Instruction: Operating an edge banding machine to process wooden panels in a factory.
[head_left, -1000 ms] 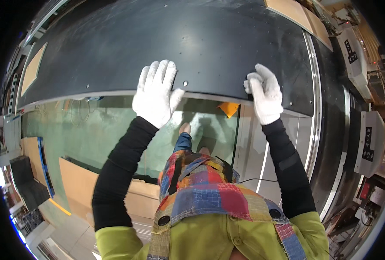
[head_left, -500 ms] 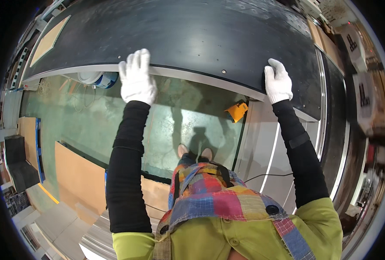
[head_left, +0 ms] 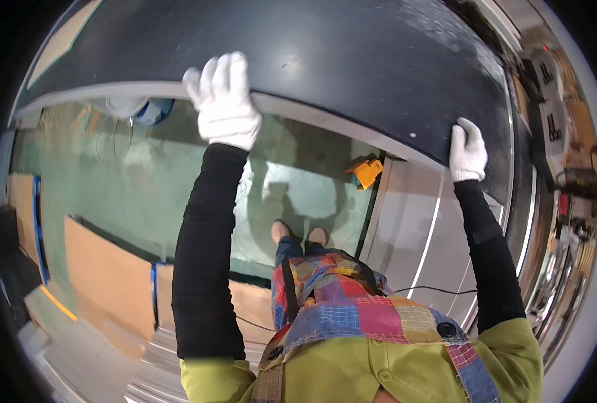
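A broad black tabletop (head_left: pixel 325 60) with a pale front edge stretches across the far side. My left hand (head_left: pixel 228 104), in a white glove, lies over that edge with its fingers spread on the black surface. Farther right, my right hand (head_left: pixel 468 153), gloved the same way, rests near the table's right end, its fingers slightly curved and the thumb apart. Nothing shows in either hand. A small pale spot (head_left: pixel 412 135) marks the black surface to the left of my right hand.
A yellow hooded object (head_left: pixel 366 173), like a foot pedal, sits on the green floor (head_left: pixel 177 181). A grey panelled cabinet (head_left: pixel 406 221) is at right, with a black cable (head_left: pixel 433 289) nearby. Brown boards (head_left: pixel 107 269) stand at lower left. A white-and-blue bucket (head_left: pixel 152 111) is partly under the table.
My right hand has moved right and nearer to me. My left hand has shifted slightly right and farther away, its fingers now more spread. The view has tilted a little.
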The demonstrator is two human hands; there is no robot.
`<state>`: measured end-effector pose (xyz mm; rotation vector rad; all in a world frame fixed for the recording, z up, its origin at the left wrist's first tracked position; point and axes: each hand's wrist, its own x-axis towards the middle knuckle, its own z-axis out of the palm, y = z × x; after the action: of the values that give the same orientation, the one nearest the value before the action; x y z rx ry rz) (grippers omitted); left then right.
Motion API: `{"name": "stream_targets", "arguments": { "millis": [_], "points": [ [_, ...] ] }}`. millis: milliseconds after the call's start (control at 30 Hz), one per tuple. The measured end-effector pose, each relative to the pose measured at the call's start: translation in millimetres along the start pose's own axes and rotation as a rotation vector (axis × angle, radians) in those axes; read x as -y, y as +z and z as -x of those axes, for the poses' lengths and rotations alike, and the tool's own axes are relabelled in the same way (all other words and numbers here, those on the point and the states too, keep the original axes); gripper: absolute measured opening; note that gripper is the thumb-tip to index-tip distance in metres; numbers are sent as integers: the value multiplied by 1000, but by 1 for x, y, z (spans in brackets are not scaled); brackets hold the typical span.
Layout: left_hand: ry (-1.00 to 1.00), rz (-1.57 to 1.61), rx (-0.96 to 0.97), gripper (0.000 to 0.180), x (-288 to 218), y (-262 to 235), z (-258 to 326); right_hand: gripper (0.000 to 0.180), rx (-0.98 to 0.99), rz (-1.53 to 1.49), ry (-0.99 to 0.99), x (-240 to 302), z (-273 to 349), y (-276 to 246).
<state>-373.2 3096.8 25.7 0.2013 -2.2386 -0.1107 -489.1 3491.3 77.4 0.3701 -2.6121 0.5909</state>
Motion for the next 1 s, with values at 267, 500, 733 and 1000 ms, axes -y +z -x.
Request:
{"name": "stream_targets", "arguments": {
  "millis": [267,500,733,1000],
  "points": [
    [-207,97,-63,61,-25,26,59,19,420,-291,-289,48,92,21],
    [-902,453,889,42,-138,43,350,35,1473,246,170,-121,273,234],
    [-1061,577,1256,38,-220,53,539,27,1537,700,14,-297,344,401],
    [-1496,657,1143,38,-213,113,583,78,1282,1106,296,-409,358,565]
  ]
}}
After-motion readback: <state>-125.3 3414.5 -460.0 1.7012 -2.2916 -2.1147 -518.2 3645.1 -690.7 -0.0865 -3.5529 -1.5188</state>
